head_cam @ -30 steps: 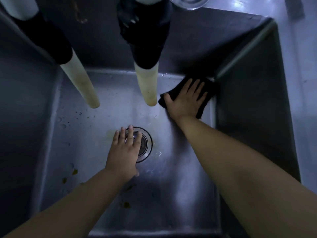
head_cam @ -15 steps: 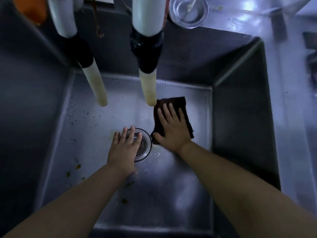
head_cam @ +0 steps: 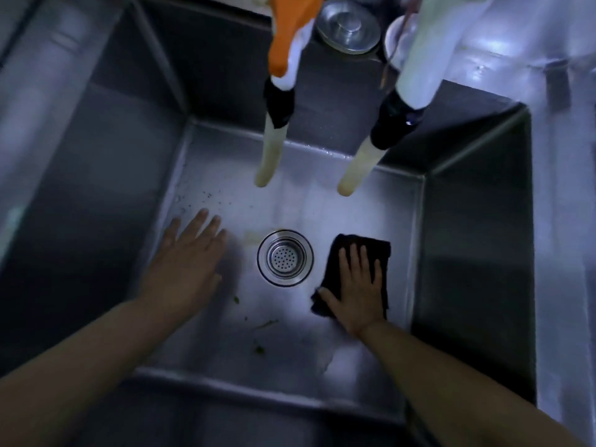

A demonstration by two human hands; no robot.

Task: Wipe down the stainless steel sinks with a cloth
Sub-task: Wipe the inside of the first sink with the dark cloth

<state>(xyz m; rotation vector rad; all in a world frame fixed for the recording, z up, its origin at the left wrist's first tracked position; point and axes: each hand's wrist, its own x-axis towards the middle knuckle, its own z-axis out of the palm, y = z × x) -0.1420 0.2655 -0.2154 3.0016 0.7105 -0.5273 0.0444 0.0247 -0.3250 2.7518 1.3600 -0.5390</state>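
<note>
A deep stainless steel sink fills the view, with a round drain strainer in the middle of its floor. A dark folded cloth lies flat on the floor just right of the drain. My right hand presses down on the cloth with straight fingers. My left hand lies flat with spread fingers on the sink floor, left of the drain, holding nothing.
Two hoses hang into the basin from above, a left hose and a right hose. An orange glove drapes over the left one. A metal plug lid sits on the back ledge. Green scraps dot the floor.
My right hand slid the cloth from the far right corner toward me, to the right of the drain. My left hand moved off the drain to the left.
</note>
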